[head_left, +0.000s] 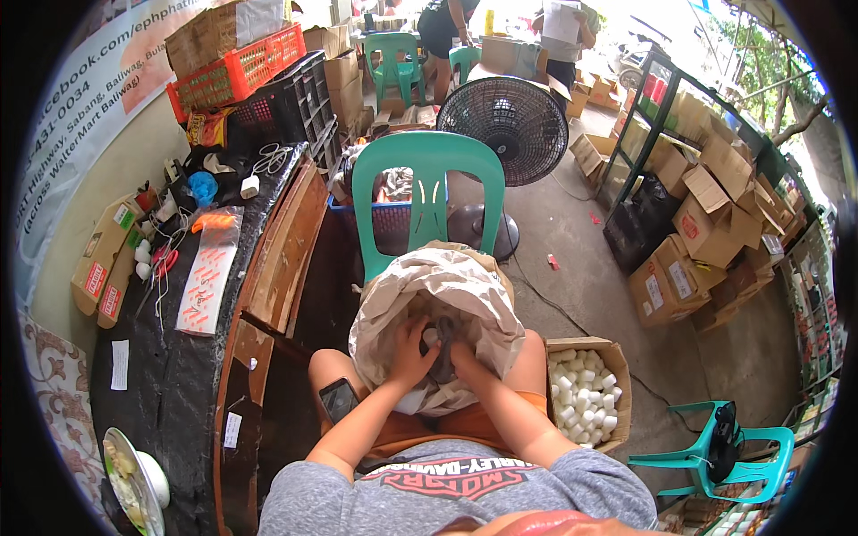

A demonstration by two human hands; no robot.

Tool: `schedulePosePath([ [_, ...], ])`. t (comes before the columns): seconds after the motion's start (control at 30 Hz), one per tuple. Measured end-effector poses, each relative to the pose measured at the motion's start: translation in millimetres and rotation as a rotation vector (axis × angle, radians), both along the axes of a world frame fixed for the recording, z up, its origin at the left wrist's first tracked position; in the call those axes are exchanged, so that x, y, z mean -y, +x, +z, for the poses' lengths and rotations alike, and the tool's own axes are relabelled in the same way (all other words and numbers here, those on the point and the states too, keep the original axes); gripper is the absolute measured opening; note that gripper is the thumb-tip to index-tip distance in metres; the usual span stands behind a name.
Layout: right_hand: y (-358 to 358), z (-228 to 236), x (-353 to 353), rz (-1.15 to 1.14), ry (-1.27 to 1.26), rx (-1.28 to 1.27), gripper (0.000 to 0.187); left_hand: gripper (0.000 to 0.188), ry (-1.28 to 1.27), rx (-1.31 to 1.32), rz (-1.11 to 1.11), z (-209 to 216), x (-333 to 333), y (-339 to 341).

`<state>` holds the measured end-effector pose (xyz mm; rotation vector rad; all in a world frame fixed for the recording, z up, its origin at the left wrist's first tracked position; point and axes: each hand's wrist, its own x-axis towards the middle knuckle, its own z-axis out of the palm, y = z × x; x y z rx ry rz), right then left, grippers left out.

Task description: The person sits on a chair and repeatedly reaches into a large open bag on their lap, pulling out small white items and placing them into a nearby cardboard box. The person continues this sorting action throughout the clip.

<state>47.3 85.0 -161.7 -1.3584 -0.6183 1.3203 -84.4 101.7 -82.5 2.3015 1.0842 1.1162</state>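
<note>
A long worktop (170, 375) with black covering runs along the left side. In front of the person stands a green chair (427, 148), and a black fan (503, 129) is behind it, to the right. The crumpled paper sack (384, 299) is between the person's knees, before the chair, with its mouth wide open toward the person. Just beside the right knee there is a cardboard box (623, 397). The left hand (413, 355) and the right hand (468, 364) both reach inside the sack. Between them is a dark grey thing (444, 341), near the middle of the opening; whether the grip of either hand pinches it, I cannot tell. A phone (339, 400) lies on the left thigh. Small white rolls (585, 393) fill the box.
</note>
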Motion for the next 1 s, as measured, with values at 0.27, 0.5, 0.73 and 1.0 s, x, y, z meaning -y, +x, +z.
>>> schedulePosePath([
  [0.27, -1, 29, 2, -0.197, 0.025, -0.374, 0.035, 0.043, -0.308, 0.083, -0.195, 5, 9, -5],
  [0.5, 4, 18, 0, 0.004, -0.090, -0.524, 0.044, 0.059, -0.088, -0.169, -0.098, -28, -8, -13],
  [0.73, 5, 36, 4, -0.076, -0.093, -0.475, 0.049, 0.066, -0.355, -0.014, -0.194, -22, 6, -7],
  [1.0, 9, 26, -1, -0.124, -0.053, -0.515, 0.052, 0.051, -0.276, -0.010, -0.279, -13, 6, -13],
])
